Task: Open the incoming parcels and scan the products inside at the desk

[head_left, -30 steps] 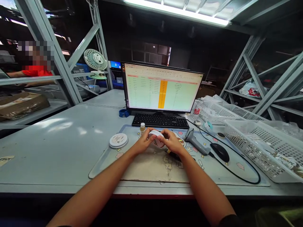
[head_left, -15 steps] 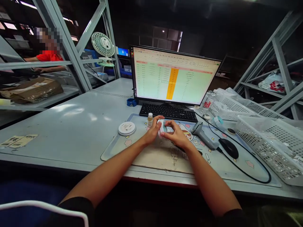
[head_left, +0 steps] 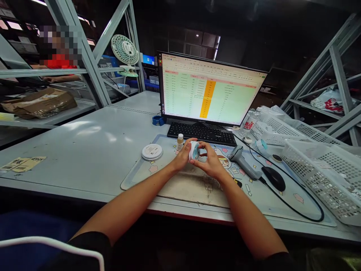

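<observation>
A small round white tub with a teal face [head_left: 194,151] is held up over the patterned desk mat [head_left: 175,184], tilted on its side. My left hand [head_left: 182,157] is closed round its left side. From the right, my right hand [head_left: 209,161] pinches its edge with thumb and fingers. Just behind my left hand a little bottle [head_left: 180,142] with a white cap and amber contents stands upright. To the left, a flat white round tin [head_left: 152,151] lies on the mat's edge.
Behind my hands are a black keyboard [head_left: 201,134] and a monitor [head_left: 180,92] showing a spreadsheet. A grey barcode scanner [head_left: 245,163], a black mouse [head_left: 273,178] and white perforated baskets [head_left: 318,180] are on the right. A person in red [head_left: 60,62] sits beyond the frame at left.
The tub has been turned between my hands, so more of its teal face shows. My view has shifted slightly; the bottle and tin stay in place.
</observation>
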Demonstrator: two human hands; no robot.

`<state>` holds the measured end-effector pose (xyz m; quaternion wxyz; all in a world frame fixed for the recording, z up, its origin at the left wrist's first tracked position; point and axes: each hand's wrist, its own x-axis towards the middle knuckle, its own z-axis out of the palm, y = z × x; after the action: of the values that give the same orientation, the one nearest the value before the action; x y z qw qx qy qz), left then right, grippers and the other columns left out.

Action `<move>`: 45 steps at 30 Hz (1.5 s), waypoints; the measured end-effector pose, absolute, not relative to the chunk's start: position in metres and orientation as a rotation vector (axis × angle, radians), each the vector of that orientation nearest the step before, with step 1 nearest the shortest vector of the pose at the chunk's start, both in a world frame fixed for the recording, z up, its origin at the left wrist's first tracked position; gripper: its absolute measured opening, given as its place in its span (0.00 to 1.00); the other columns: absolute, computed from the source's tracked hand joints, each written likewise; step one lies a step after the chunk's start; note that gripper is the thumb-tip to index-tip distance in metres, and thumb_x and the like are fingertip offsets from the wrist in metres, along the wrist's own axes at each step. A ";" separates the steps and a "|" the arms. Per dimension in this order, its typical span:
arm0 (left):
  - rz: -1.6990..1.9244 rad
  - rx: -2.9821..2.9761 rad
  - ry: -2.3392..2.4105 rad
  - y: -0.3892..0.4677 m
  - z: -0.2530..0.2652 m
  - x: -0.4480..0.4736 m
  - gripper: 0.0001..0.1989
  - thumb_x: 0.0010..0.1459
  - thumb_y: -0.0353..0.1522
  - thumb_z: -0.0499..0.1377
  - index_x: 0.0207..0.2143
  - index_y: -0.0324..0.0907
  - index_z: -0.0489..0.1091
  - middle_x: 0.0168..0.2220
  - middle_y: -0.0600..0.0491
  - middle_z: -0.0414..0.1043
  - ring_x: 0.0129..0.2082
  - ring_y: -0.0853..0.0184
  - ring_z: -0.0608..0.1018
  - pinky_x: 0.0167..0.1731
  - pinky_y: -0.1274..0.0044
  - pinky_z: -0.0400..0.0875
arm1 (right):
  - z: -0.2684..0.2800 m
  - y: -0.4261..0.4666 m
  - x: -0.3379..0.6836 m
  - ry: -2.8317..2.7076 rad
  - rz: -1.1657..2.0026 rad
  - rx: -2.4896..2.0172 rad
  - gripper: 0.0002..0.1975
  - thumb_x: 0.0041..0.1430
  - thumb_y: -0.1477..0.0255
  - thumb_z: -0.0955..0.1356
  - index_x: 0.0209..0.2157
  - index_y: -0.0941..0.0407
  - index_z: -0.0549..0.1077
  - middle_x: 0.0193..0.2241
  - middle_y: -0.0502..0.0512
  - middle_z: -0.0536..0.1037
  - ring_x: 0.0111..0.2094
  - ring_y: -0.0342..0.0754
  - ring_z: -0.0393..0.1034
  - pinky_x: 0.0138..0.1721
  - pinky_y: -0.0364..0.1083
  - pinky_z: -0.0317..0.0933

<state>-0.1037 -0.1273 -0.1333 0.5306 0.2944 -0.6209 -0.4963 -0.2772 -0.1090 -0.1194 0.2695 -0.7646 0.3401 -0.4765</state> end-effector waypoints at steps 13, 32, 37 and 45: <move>-1.030 0.821 -1.658 -0.119 -0.125 -0.099 0.44 0.66 0.66 0.47 0.65 0.42 0.64 0.61 0.40 0.71 0.56 0.52 0.75 0.53 0.64 0.75 | -0.123 -0.109 -0.275 0.935 -1.300 -2.047 0.20 0.58 0.59 0.75 0.46 0.51 0.67 0.46 0.56 0.72 0.48 0.53 0.69 0.43 0.52 0.76; -1.314 0.782 -1.575 -0.136 -0.131 -0.095 0.40 0.52 0.54 0.72 0.56 0.38 0.67 0.41 0.47 0.78 0.37 0.60 0.82 0.38 0.67 0.80 | -0.130 -0.133 -0.293 1.214 -1.448 -1.973 0.30 0.62 0.56 0.69 0.61 0.57 0.68 0.53 0.67 0.78 0.50 0.59 0.75 0.46 0.57 0.72; -1.304 0.763 -1.557 -0.136 -0.132 -0.098 0.41 0.48 0.56 0.74 0.52 0.37 0.70 0.44 0.44 0.79 0.42 0.57 0.81 0.39 0.69 0.78 | -0.129 -0.137 -0.297 1.260 -1.424 -1.883 0.36 0.58 0.49 0.68 0.58 0.61 0.73 0.52 0.71 0.81 0.49 0.61 0.77 0.50 0.60 0.72; -1.153 0.875 -1.640 -0.141 -0.134 -0.092 0.33 0.55 0.57 0.70 0.44 0.35 0.78 0.36 0.48 0.76 0.34 0.64 0.76 0.39 0.72 0.73 | -0.134 -0.143 -0.307 1.407 -1.206 -1.935 0.36 0.51 0.45 0.68 0.52 0.57 0.77 0.45 0.64 0.84 0.41 0.61 0.80 0.41 0.55 0.73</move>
<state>-0.0925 -0.1411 -0.1338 0.4593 0.3552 -0.6660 -0.4683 -0.3074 -0.1431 -0.1338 0.2292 -0.7030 0.5112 -0.4381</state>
